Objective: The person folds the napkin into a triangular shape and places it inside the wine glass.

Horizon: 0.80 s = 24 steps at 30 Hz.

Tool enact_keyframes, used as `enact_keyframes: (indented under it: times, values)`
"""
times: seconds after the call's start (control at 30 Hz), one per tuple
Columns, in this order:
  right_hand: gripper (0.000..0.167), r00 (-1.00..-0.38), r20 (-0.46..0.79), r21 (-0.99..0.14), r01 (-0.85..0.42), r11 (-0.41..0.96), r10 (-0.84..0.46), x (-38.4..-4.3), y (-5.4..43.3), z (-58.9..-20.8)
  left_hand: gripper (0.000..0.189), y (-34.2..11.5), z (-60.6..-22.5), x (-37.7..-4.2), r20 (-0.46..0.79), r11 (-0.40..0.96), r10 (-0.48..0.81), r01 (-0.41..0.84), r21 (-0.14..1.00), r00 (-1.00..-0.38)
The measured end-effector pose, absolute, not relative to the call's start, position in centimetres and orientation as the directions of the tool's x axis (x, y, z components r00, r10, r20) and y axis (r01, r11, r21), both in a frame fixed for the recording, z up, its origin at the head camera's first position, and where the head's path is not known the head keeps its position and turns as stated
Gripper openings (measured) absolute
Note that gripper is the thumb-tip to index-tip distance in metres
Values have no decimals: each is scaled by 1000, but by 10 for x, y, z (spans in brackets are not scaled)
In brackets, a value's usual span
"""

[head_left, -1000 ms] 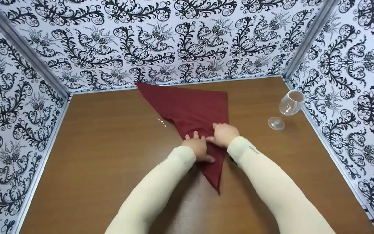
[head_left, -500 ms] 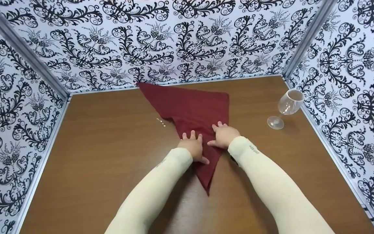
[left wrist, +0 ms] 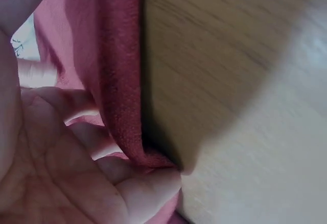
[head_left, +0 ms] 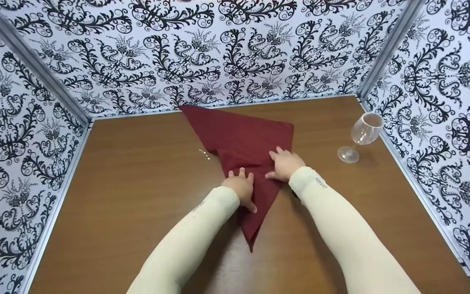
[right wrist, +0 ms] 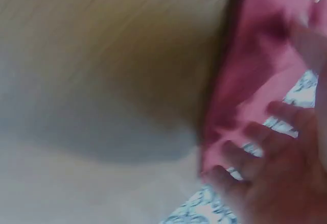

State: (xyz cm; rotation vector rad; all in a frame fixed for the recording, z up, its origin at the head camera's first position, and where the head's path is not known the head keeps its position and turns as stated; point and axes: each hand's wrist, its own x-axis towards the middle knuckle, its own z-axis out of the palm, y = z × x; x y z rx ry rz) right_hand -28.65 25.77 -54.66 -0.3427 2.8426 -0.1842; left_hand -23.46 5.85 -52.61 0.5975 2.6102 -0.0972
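A brown wood-grain tabletop (head_left: 137, 175) is supporting a folded dark-red fabric cloth (head_left: 241, 132), which is lying near the middle and extending to the far edge. White panels (head_left: 218, 53) with black scrollwork are enclosing the far, left and right sides; grey metal posts (head_left: 41, 65) are occupying the corners. A clear stemmed glass (head_left: 366, 132) is standing at right. The left hand (head_left: 241, 188) and right hand (head_left: 288, 164) are resting on the cloth, each grip spread.
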Motion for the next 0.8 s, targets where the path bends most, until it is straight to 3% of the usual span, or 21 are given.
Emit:
enact_keyframes:
  times: [0.1,0.23,0.33,0.47,0.67,0.8]
  values:
    - [99,-899,-361,-158,-204,966,-249,-286,260,-547,98,59,-523,-238,-424,882,422,471,-12,-801]
    - [100,-885,-399,-107,-215,971,-240,-280,252,-541,73,57,-529,-249,-264,906,405,423,-11,-875]
    - [86,-903,-360,-54,-232,971,-236,-278,245,-534,88,53,-543,-254,-219,947,321,318,53,-921]
    - [72,-940,-254,-80,-213,974,-227,-284,249,-532,118,49,-554,-256,-311,971,239,222,88,-920]
    - [102,-897,-386,-197,-150,969,-218,-296,273,-548,126,48,-546,-255,-387,972,234,224,71,-892]
    - [108,-883,-430,-212,-102,972,-187,-298,275,-552,126,47,-540,-251,-407,973,221,227,35,-886]
